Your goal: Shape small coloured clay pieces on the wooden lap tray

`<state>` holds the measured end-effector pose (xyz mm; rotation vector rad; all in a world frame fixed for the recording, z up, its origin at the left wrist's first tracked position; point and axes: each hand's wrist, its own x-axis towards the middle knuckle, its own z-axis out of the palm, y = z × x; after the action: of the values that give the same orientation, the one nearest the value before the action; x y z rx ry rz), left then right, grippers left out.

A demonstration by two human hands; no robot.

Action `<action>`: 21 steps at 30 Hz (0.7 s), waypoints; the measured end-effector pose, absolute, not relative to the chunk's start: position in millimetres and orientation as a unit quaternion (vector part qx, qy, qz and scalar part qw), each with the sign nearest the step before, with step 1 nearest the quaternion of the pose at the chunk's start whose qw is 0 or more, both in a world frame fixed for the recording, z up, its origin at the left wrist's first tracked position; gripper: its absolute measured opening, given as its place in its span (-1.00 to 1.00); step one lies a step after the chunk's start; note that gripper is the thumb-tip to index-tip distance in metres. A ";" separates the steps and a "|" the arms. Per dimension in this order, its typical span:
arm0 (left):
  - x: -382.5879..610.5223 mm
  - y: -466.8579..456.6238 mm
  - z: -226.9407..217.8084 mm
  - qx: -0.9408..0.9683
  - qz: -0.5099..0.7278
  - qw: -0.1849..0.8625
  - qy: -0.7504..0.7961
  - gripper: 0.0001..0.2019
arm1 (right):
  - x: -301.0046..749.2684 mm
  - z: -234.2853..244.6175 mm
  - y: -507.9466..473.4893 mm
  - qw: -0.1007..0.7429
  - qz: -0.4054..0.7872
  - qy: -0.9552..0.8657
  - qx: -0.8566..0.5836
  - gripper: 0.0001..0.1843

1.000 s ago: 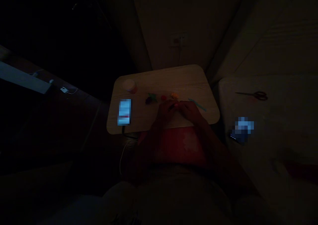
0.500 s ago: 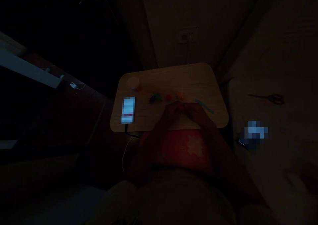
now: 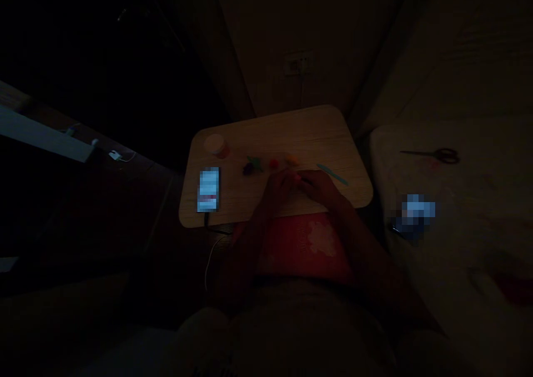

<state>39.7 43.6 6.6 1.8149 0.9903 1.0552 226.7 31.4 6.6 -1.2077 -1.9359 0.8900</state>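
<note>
Feed's dark, so finger detail is thin. Nearest I see a red, flat surface with a pale patch point(image 3: 306, 249), this side of the round-cornered, light wood-grain table point(image 3: 316, 127). Over the table's near part, left hand point(image 3: 280, 185) and right hand point(image 3: 318, 185) meet, fingers bent and drawn close together. A small, bright red lump point(image 3: 296, 178) shows between the fingertips; I can't tell which hand grips it, or how far either is open. I'd judge it soft: pinch lightly, brace both wrists, turn it between presses so it shapes evenly, and tilt it toward the light. Near left, a lit, rectangular phone point(image 3: 208, 191); right, a slim teal stick point(image 3: 332, 174). Just beyond the hands, left to right: dark purple lump point(image 3: 248, 169), green leaf-like piece point(image 3: 255, 162), round red blob point(image 3: 273, 164), orange-yellow lump point(image 3: 292, 160). Keep knuckles off those. Far left, a pale-lidded round tub point(image 3: 215, 144).
</note>
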 end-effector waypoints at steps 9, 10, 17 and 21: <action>38.2 38.9 11.0 0.731 0.401 0.407 0.372 -0.48 | 226.4 15.2 25.2 0.371 0.409 -0.691 -0.466 -0.25; 38.3 39.0 10.7 0.733 0.404 0.402 0.371 -0.48 | 226.1 15.6 25.4 0.377 0.399 -0.694 -0.467 -0.27; 39.8 40.5 5.2 0.743 0.401 0.365 0.392 -0.45 | 227.3 18.4 25.8 0.388 0.434 -0.683 -0.441 -0.35; 39.5 39.0 6.2 0.749 0.388 0.370 0.390 -0.47 | 228.3 20.8 25.6 0.389 0.440 -0.682 -0.436 -0.40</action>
<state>39.5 39.0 6.2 1.9204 1.0003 0.9959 228.3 25.6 20.8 -1.1083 -1.7335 1.1188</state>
